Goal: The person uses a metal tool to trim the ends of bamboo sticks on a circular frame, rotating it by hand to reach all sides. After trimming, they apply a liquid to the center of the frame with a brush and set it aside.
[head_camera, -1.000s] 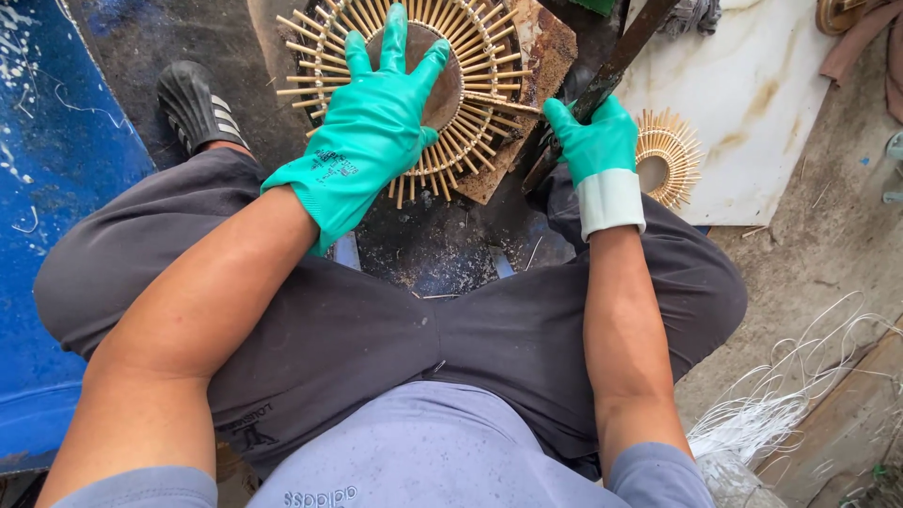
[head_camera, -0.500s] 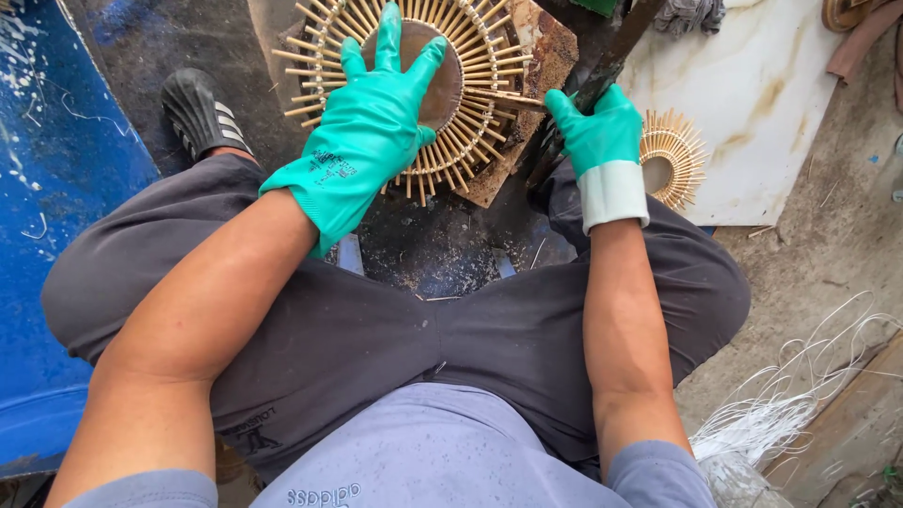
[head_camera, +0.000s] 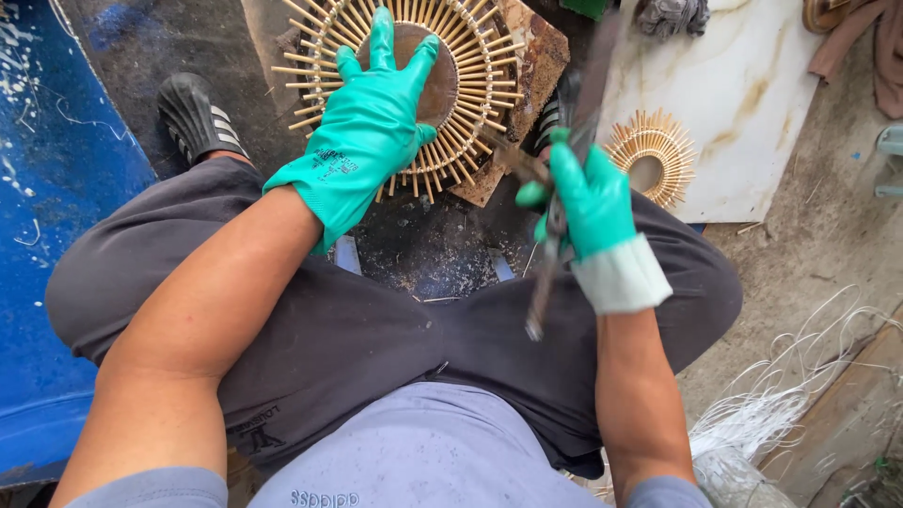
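On the ground between the seated person's knees, a round sunburst frame of thin bamboo sticks lies on a rough wooden block, its sticks radiating from a dark centre disc.

Left hand, in a green glove: fingers spread wide and flat, palm pressing on the disc and inner sticks. It grasps nothing; it pins the frame to the block.

Right hand, also gloved: fingers clenched around the handle of a long dark blade, raised just beside the frame's right edge. The blade is motion-blurred, so its exact edge and tip cannot be told; the handle end projects below the fist toward the lap.

Surroundings: a smaller sunburst rests on a pale board to the right, well apart from the block. A black shoe sits left of the frame, a blue barrel at far left, and loose white strands lie at lower right.

Risks, as a judgement:
- The blade works close to the spread left fingers; a stroke drifting inward could reach the glove.
- The frame overhangs the block's edge, so a blow on an unsupported stick could tilt or spin it under the palm.
- Thin sticks may split or snap off unevenly under a slanted stroke.
- The handle end sits near the thigh, so a slipped grip could send the tool into the lap.
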